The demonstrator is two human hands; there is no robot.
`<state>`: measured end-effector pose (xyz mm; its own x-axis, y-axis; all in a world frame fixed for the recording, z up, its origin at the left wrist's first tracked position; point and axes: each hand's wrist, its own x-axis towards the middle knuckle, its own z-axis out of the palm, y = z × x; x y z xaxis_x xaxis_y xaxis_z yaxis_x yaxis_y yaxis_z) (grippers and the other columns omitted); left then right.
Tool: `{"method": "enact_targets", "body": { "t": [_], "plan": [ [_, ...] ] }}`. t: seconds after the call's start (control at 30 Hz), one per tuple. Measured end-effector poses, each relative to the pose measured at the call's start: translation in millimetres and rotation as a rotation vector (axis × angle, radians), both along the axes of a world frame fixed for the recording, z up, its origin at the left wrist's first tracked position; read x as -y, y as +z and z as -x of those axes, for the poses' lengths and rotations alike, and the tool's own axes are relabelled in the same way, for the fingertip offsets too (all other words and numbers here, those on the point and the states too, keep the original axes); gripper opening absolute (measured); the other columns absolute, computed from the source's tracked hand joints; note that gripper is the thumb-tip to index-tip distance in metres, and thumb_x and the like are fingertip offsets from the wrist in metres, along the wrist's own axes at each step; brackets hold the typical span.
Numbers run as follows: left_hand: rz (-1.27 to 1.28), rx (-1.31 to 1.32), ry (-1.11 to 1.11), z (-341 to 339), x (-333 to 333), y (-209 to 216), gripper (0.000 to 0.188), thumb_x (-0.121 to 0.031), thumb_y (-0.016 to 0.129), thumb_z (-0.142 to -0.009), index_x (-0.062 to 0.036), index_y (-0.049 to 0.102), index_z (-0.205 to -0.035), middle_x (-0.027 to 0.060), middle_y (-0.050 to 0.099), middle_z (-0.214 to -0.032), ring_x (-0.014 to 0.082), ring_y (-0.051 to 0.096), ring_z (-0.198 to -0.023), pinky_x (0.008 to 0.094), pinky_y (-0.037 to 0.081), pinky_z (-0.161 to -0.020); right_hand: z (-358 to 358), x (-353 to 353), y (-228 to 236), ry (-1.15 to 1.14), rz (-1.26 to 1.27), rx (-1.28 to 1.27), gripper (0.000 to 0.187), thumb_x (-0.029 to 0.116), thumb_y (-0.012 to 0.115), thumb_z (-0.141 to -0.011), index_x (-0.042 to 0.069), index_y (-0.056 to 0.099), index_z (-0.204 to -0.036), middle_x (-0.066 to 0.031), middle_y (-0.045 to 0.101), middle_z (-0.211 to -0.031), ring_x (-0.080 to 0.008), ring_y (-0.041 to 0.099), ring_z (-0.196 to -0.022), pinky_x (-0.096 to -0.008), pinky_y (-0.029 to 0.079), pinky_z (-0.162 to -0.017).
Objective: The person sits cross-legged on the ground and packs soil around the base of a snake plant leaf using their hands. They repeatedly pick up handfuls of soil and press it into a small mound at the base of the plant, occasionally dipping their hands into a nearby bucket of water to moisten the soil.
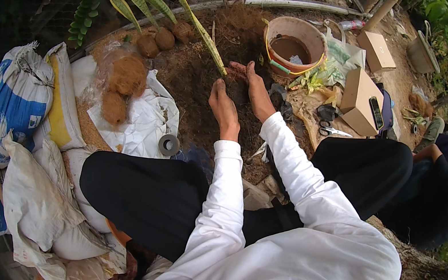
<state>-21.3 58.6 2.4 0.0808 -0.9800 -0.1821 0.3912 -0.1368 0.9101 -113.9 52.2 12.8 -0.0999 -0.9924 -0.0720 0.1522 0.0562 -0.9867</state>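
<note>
A tall snake plant leaf (pixel 199 25), green with yellow edges, leans to the upper left from between my two hands. My left hand (pixel 223 110) curves along the left side of a dark soil ball (pixel 238 92) at the leaf's base. On the other side, my right hand (pixel 258 95) cups the same ball, with soil on its fingers. Palms and part of the ball hide the leaf's lower end. Loose dark soil (pixel 188 96) lies beneath and around both hands.
Brown fibre-wrapped balls (pixel 165 38) with snake plant leaves stand beyond. Left are coir balls (pixel 127 76), a tape roll (pixel 168 145) and sacks (pixel 16 107). Right are a bucket of muddy water (pixel 293 42), scissors (pixel 334 132), cardboard boxes (pixel 358 99) with a phone (pixel 376 112), and a seated person (pixel 423 191).
</note>
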Motion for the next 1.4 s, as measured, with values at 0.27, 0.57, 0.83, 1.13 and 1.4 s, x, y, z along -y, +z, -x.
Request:
{"method": "enact_targets", "body": {
  "t": [0.27,0.57,0.83,1.13,1.4],
  "plan": [
    [0.3,0.722,0.114,6.6,-1.4,6.4,0.034,-0.023,0.046,-0.105,0.0003,0.054,-0.129,0.0151,0.053,-0.134,0.0291,0.045,-0.129,0.0422,0.034,-0.107,-8.3,3.8,-22.1,-0.075,-0.066,0.212,0.072,0.064,0.036,-0.102,0.0,0.067,-0.112,-0.0085,0.067,-0.104,-0.0161,0.059,-0.1,-0.0309,0.044,-0.092],
    [0.33,0.622,0.107,6.2,2.4,9.4,0.04,-0.03,0.037,-0.108,-0.0009,0.049,-0.132,0.0169,0.046,-0.136,0.0328,0.043,-0.13,0.0445,0.034,-0.108,-8.4,-4.7,-4.0,-0.198,-0.053,0.119,0.062,0.055,0.047,-0.103,-0.004,0.067,-0.103,-0.0035,0.064,-0.087,-0.0106,0.052,-0.08,-0.0284,0.045,-0.074],
    [0.139,0.304,0.088,10.1,-3.7,26.5,0.045,-0.033,0.037,-0.109,0.0033,0.061,-0.118,0.0169,0.066,-0.115,0.0263,0.06,-0.111,0.0365,0.042,-0.1,-5.5,3.0,0.9,-0.11,0.05,0.207,0.077,0.064,0.031,-0.103,-0.003,0.062,-0.125,-0.0097,0.065,-0.123,-0.0172,0.059,-0.112,-0.0311,0.044,-0.102],
    [0.191,0.204,0.035,12.3,-4.0,24.8,0.039,-0.026,0.042,-0.108,0.005,0.061,-0.122,0.0143,0.064,-0.121,0.0236,0.06,-0.114,0.0357,0.042,-0.101,-9.3,-3.7,20.8,-0.001,-0.001,0.198,0.069,0.057,0.033,-0.106,-0.002,0.065,-0.121,-0.0093,0.069,-0.116,-0.018,0.063,-0.108,-0.0303,0.046,-0.101],
    [0.084,0.165,-0.043,11.0,2.7,30.4,0.043,-0.027,0.049,-0.105,0.0035,0.048,-0.135,0.0166,0.05,-0.137,0.0251,0.042,-0.132,0.0384,0.03,-0.111,4.3,-2.5,13.3,0.054,-0.008,0.49,0.077,0.068,0.034,-0.099,0.002,0.057,-0.13,-0.0136,0.064,-0.127,-0.0219,0.061,-0.118,-0.0377,0.05,-0.101]
  ]
}}
